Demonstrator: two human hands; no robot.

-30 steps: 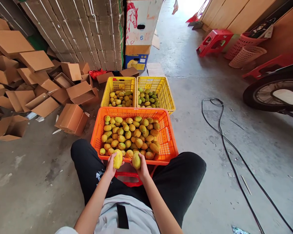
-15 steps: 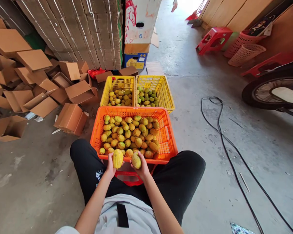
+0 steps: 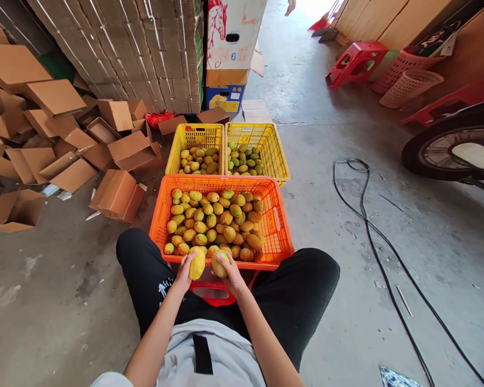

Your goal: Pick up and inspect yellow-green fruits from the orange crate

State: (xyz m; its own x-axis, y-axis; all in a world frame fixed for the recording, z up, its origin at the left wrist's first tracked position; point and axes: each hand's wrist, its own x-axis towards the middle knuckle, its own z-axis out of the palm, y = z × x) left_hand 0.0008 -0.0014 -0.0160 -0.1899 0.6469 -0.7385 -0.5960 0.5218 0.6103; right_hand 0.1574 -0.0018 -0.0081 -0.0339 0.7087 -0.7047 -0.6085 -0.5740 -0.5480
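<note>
My left hand (image 3: 184, 275) is closed around a ribbed, oval yellow fruit (image 3: 197, 263). A greener, smoother oval fruit (image 3: 219, 265) is gripped in my right hand (image 3: 233, 275). Both fruits are held side by side, slightly apart, over the near edge of an orange plastic crate (image 3: 280, 236). Many yellow, green and orange-brown oval fruits (image 3: 211, 221) lie loose in that crate. Behind it stand a left yellow crate (image 3: 176, 142) and a right yellow crate (image 3: 279, 156). The left one holds mostly yellowish fruits (image 3: 197, 161), the right one greener fruits (image 3: 244, 159).
Open cardboard boxes (image 3: 131, 153) are heaped at the left, before stacked flattened cartons (image 3: 145, 59). A black cable (image 3: 365, 215) loops across the floor at the right. Beyond are a motorcycle wheel (image 3: 443, 145), a red stool (image 3: 355, 62) and pink baskets (image 3: 409, 88).
The fruit in my right hand has moved left, closer to the other, and turned a little. My left hand has shifted slightly right with its fruit.
</note>
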